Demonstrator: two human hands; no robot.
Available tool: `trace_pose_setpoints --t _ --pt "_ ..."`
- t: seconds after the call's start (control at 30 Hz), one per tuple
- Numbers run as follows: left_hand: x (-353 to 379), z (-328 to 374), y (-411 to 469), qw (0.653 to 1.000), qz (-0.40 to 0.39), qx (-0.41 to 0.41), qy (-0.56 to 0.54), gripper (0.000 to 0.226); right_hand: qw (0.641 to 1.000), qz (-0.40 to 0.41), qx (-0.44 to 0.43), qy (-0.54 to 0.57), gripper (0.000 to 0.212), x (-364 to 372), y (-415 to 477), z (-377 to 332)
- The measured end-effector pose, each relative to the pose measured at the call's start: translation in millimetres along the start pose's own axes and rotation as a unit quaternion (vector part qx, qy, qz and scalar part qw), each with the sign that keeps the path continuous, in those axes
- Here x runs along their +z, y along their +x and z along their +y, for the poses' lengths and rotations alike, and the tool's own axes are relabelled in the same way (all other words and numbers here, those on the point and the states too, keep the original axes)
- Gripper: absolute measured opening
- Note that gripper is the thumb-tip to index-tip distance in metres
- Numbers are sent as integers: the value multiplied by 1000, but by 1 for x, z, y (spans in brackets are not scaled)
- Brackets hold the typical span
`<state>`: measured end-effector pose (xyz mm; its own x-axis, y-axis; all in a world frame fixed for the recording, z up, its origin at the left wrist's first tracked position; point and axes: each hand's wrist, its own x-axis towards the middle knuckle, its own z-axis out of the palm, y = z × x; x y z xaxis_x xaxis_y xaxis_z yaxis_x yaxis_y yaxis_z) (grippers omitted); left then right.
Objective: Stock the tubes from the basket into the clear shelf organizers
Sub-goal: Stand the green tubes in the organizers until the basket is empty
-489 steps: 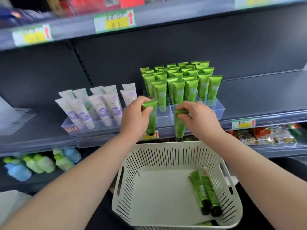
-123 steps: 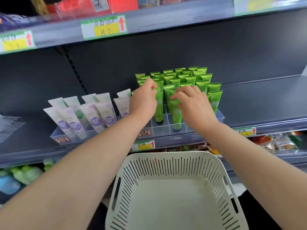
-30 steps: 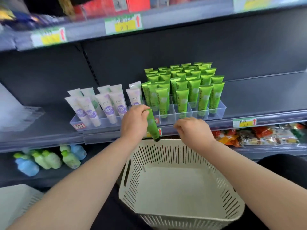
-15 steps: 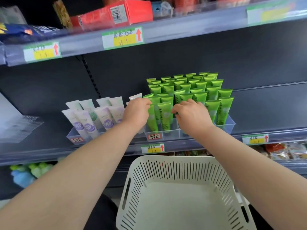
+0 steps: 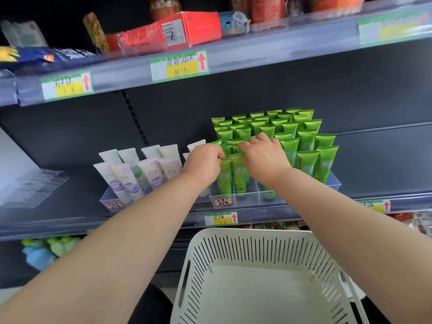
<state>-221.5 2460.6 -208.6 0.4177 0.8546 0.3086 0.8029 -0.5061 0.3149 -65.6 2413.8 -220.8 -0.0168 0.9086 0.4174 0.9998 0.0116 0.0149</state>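
As your left hand (image 5: 203,163) pinched the crimped top of a bright green plastic tube (image 5: 225,177) standing cap-down in the front-left slot of the clear plastic shelf organizer (image 5: 249,197), you seemed to be seating it upright in its row. Your right hand (image 5: 264,160) lay across the neighbouring green tubes (image 5: 306,160), probably holding them back, though whether it gripped one I could not tell. The white slatted plastic basket (image 5: 254,231) below showed no tubes, so stocking looked nearly done.

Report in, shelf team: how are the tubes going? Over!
Left grip pinching a front-row green tube in the organizer. Right grip on the next tube, hold unclear. Basket looks empty; nothing in the way.
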Motion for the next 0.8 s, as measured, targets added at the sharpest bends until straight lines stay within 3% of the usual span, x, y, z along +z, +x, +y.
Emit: trace_pose_setpoints --t 0.17,0.37,0.8 --pt "-1 -2 -1 1000 -11 10 24 24 999 -51 17 5 21 6 7 -3" --pt "-8 -12 -1 998 -9 -32 44 32 998 -60 19 6 27 2 4 -1" --pt "-11 -13 -6 999 -11 -33 36 33 994 -98 27 49 25 -4 -1 2"
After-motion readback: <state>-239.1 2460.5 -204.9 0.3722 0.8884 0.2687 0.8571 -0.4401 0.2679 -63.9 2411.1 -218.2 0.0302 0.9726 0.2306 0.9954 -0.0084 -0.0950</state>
